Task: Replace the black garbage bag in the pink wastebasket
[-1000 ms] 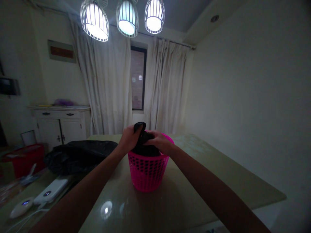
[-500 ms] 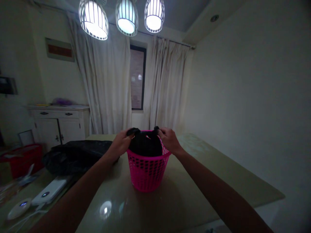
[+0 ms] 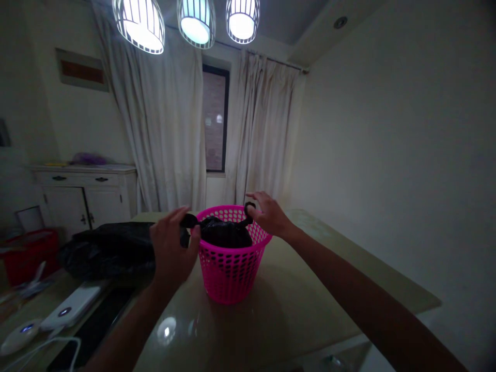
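Observation:
A black plastic bag [image 3: 222, 232] is bunched inside a pink perforated basket [image 3: 230, 276], which stands upright on the table. My left hand [image 3: 172, 245] is at the basket's left rim, its thumb and fingers apart around one handle of the bag, which stretches out over the rim. At the far right rim, my right hand [image 3: 269, 212] has the bag's other handle looped at its thumb, while the forefinger points outward. The bag's lower part is hidden in the basket, showing only as dark patches through the holes.
Left on the glossy table [image 3: 306, 315] lies another black plastic bag [image 3: 112, 250]. Nearer me are a white power bank [image 3: 72, 307], a round white device [image 3: 21, 333] with a cable, and a dark flat object [image 3: 95, 328]. A red box [image 3: 33, 256] stands at far left.
The bag has sunk lower in the basket and its handles are drawn apart. My left hand has moved left and its fingers have spread. The view has shifted slightly right.

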A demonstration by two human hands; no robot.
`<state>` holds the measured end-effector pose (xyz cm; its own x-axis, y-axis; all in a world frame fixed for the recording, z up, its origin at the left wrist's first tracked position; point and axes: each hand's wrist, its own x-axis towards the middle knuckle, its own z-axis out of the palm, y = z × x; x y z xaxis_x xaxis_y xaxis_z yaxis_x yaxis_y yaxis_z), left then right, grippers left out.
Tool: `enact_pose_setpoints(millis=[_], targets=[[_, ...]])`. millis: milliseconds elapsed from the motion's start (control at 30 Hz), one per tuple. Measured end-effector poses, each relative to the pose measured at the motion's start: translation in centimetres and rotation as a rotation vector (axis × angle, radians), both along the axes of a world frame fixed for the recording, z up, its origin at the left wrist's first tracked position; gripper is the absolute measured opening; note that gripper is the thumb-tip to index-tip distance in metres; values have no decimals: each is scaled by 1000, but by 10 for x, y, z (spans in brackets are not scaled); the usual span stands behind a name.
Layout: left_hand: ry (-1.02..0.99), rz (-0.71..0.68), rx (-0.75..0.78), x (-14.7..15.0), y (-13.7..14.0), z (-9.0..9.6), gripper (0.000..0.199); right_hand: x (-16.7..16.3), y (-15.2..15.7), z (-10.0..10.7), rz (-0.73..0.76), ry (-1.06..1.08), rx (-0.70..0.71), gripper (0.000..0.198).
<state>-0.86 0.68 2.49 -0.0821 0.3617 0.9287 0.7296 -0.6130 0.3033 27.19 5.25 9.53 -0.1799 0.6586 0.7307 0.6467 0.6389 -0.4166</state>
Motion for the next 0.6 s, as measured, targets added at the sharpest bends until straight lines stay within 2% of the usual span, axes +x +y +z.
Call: enact_pose_setpoints(millis=[67,133,200,233,267,367,433,533,600], targets=[[278,-121,73,18,-13,0,29,-19,9,-1,151,-168,-126,30],[520,-251,18,33,-20,-3,17,-35,19,-4,266,-393,-318,18],[625,-283,-63,44,-23,-7,14,-45,27,-4,305,-539,-454,18],[639,-271,-95,47,-23,-8,13,-47,30,-1,289,-511,-477,18],[641,-255,-117,48,-23,-8,12,-46,32,4,252,-369,-466,15],[639,-252,-154,50,-24,-6,10,-32,36,30,88,358,-325,12],[615,-295,-135,49,-26,-5,10,-14,38,50,-11,688,-243,16],[537,-325,17,36,-24,-15,20,30,40,75,-140,1024,-141,24],[394,-255,176,15,-14,-31,32,69,39,85,-225,1237,-19,28]])
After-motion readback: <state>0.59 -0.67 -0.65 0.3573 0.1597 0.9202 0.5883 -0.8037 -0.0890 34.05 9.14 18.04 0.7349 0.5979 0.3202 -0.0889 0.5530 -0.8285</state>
